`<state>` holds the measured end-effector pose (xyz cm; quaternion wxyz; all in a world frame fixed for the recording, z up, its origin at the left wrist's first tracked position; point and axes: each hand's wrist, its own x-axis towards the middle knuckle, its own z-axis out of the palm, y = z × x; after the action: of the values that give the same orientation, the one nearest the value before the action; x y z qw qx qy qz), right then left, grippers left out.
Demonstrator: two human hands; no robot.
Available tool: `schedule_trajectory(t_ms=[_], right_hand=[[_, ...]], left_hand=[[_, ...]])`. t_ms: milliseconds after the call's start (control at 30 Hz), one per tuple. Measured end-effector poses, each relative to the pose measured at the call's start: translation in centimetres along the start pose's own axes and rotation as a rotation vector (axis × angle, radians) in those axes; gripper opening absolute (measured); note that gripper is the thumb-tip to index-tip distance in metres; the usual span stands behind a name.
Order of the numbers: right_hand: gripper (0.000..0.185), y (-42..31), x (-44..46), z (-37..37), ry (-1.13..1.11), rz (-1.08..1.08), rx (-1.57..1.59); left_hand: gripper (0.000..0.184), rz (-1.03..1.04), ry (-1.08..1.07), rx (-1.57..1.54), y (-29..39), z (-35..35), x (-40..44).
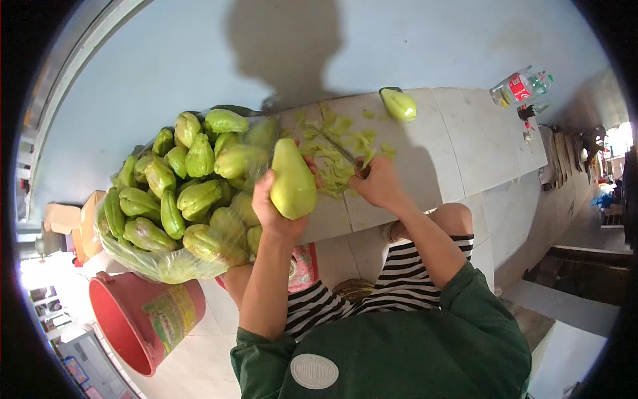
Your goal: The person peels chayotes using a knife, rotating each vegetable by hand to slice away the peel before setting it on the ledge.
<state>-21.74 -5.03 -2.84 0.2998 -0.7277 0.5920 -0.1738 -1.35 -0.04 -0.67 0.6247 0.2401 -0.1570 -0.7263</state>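
Observation:
A large pale-green chayote (293, 181) stands in my left hand (282, 227), its fingers wrapped round the lower part. The skin facing me looks smooth and peeled. My right hand (381, 186) is closed round the handle of a knife (340, 147), whose blade points away and to the left, over the strips of peel. The blade is apart from the chayote. Thin green peelings (332, 174) lie scattered on the tiled surface (419, 156) under and beyond my hands. Another light-green chayote (399, 105) rests at the far edge by the wall.
To the left, a clear plastic bag (159, 267) lies open, full of chayotes (199, 156). A red bucket (123, 326) is tipped below it. Cardboard (90, 223) sits behind. Plastic bottles (520, 86) and a small dark bottle (530, 112) are at the far right.

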Motion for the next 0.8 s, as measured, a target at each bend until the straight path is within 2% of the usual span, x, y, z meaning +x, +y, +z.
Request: schedule_trajectory(t_ms=[67, 200, 267, 400, 467, 500, 567, 633, 700, 800], right_hand=[[0.021, 1.2, 0.4, 1.0, -0.07, 0.294, 0.417], [0.021, -1.3, -0.3, -0.5, -0.065, 0.371, 0.334], [0.02, -0.4, -0.7, 0.6, 0.045, -0.064, 0.249], [0.019, -1.5, -1.8, 0.2, 0.117, -0.211, 0.102], [0.019, -1.7, -2.5, 0.0, 0.242, -0.711, -0.167], [0.019, -1.9, -2.8, 0.2, 0.238, -0.71, -0.165], [0.015, -2.4, -3.3, 0.7, 0.268, -0.853, -0.222], [0.013, -2.9, -3.3, 0.7, 0.304, -0.871, -0.227], [0.011, -3.1, -3.4, 0.6, 0.342, -0.891, -0.232], [0.011, -3.0, -3.4, 0.6, 0.358, -0.872, -0.238]], left_hand=[[0.066, 0.045, -0.049, -0.339, 0.1, -0.3, 0.5], [0.062, 0.056, -0.073, -0.335, 0.2, -1.7, 0.9], [0.06, 0.065, 0.315, -0.202, 0.7, 0.3, 0.7], [0.057, 0.049, 0.273, -0.286, 0.6, 0.2, 0.6], [0.056, 0.087, 0.291, -0.262, 0.3, 0.1, 0.3], [0.056, 0.087, 0.295, -0.263, 0.3, 0.2, 0.2], [0.058, -0.06, 0.248, -0.427, 0.4, 0.3, 0.1], [0.062, -0.074, 0.2, -0.457, -0.2, -0.7, 0.3], [0.062, -0.047, 0.133, -0.312, -0.6, -1.1, 0.4], [0.061, -0.024, 0.17, -0.26, -1.0, -0.8, 0.4]])
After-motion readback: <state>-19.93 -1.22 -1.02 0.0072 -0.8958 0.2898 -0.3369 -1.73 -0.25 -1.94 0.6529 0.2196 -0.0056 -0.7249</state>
